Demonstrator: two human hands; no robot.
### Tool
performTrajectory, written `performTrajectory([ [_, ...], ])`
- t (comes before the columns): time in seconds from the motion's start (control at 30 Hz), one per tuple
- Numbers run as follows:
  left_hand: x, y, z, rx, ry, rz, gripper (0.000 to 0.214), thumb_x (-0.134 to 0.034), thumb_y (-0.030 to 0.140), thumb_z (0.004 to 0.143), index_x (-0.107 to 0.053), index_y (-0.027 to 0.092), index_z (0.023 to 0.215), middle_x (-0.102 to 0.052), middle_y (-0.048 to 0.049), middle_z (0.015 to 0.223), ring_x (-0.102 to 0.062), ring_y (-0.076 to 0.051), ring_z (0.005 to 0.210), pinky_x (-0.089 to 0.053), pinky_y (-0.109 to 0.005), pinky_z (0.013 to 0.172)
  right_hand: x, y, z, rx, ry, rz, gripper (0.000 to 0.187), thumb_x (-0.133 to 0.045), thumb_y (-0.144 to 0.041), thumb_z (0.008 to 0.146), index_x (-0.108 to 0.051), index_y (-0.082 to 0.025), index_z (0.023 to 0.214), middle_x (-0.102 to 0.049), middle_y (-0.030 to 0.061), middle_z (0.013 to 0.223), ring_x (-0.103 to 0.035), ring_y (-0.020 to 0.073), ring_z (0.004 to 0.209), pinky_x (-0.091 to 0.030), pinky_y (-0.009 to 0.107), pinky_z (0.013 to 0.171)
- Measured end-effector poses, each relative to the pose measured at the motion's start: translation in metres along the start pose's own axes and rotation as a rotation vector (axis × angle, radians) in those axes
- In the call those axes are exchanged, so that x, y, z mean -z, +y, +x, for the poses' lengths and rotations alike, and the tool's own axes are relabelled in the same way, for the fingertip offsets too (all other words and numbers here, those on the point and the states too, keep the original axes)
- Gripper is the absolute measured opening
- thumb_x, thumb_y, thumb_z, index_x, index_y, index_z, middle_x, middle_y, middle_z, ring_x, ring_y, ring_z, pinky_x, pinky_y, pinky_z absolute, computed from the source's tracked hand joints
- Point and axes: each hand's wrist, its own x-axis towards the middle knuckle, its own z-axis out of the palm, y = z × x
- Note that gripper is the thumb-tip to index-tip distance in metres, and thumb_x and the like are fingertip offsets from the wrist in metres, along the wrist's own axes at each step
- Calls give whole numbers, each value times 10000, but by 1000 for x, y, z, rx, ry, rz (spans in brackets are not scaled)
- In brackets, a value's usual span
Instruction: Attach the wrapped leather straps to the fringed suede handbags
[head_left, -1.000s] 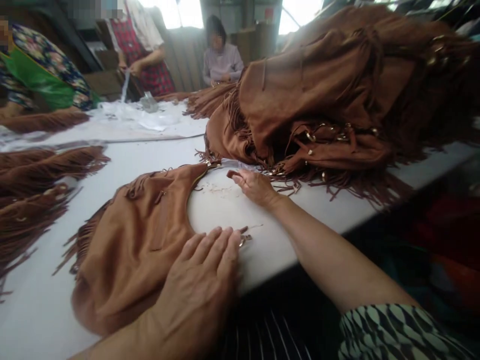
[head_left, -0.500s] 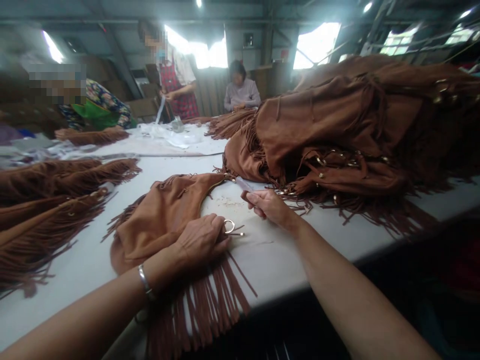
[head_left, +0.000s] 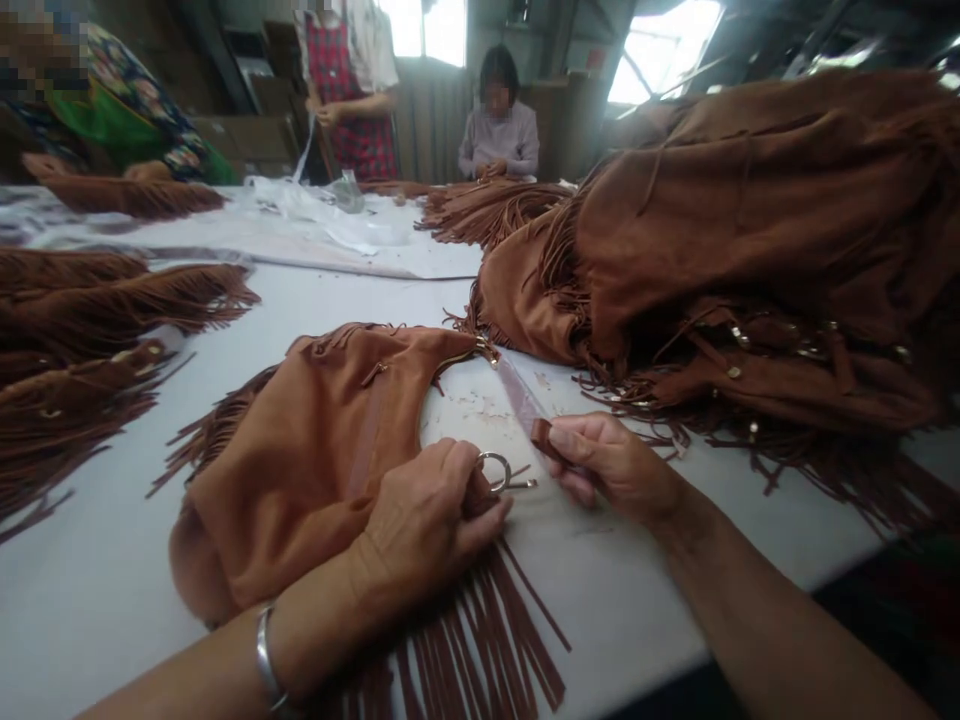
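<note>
A tan suede fringed bag (head_left: 315, 440) lies flat on the white table (head_left: 90, 590) in front of me. My left hand (head_left: 424, 520) is closed on the bag's near corner, where a metal ring (head_left: 496, 472) sticks out past my fingers. My right hand (head_left: 611, 465) pinches the end of the bag's strap (head_left: 521, 400), which runs taut from the bag's far corner. The strap end sits a short way right of the ring. Fringe (head_left: 480, 630) spills from under my left hand toward the table edge.
A tall heap of brown fringed bags (head_left: 750, 250) fills the right side of the table. More fringed pieces (head_left: 90, 330) lie at the left. Clear plastic wrap (head_left: 322, 215) sits at the far end, where three other people work.
My right hand has drawn the strap end back toward me and close to the ring. My left hand went from lying flat on the bag to gripping its corner by the ring.
</note>
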Motion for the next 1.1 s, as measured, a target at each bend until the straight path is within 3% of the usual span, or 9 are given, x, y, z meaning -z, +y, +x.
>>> performTrajectory([
  [0.13, 1, 1, 4, 69, -9, -54, 224, -537, 398, 804, -433, 203, 763, -530, 10, 688, -506, -143, 632, -336, -251, 552, -18, -4, -1, 23, 47, 4, 264, -707, -364, 691, -587, -138, 755, -479, -47, 557, -384, 44, 430, -280, 175, 406],
  [0.23, 0, 1, 4, 98, -33, -48, 221, -521, 406, 805, -441, 203, 770, -546, 0, 704, -527, -152, 642, -349, -255, 550, -36, -4, 0, 54, 39, 17, 207, -708, -283, 699, -599, -133, 791, -554, -18, 685, -472, 63, 565, -368, 178, 521],
  [0.33, -1, 1, 2, 72, 25, -48, 237, -520, 395, 809, -466, 187, 907, -560, -15, 758, -541, -165, 679, -390, -265, 574, -44, 0, 2, 84, 67, 52, 220, -685, -308, 720, -553, -133, 716, -496, -42, 599, -412, 49, 508, -333, 176, 486],
  [0.47, -1, 2, -1, -145, 181, -34, 345, -536, 301, 808, -444, 165, 1111, -556, -73, 944, -525, -204, 868, -444, -312, 737, -32, 3, 8, 14, -64, 17, 268, -687, -349, 708, -536, -129, 728, -415, -68, 533, -319, 36, 443, -239, 173, 409],
  [0.63, -2, 0, -2, -276, 207, -51, 229, -503, 287, 852, -503, 164, 1045, -562, -69, 899, -519, -190, 831, -456, -302, 708, -14, -1, 17, -45, -243, -20, 288, -722, -333, 658, -548, -109, 708, -413, -68, 551, -329, 28, 442, -262, 157, 393],
  [0.83, -6, -2, -4, -271, 252, -175, 288, -595, 243, 789, -550, 140, 1054, -581, -65, 855, -544, -178, 778, -478, -282, 653, -8, -3, 21, -61, -355, -28, 267, -723, -297, 665, -541, -103, 688, -449, -68, 554, -358, 15, 429, -278, 138, 389],
  [1.0, -6, 0, -4, -289, 185, -200, 263, -601, 210, 766, -578, 134, 1017, -585, -60, 809, -555, -169, 745, -480, -278, 647, 4, -14, 35, -142, -630, -189, 241, -724, -259, 668, -549, -93, 664, -480, -56, 521, -387, 27, 434, -276, 150, 396],
  [1.1, -6, -1, -1, -228, 267, -235, 237, -619, 191, 749, -572, 136, 975, -578, -36, 767, -545, -142, 690, -465, -253, 621, 4, -19, 42, -136, -572, -205, 249, -740, -269, 651, -576, -86, 694, -505, -47, 544, -416, 34, 440, -306, 155, 399],
])
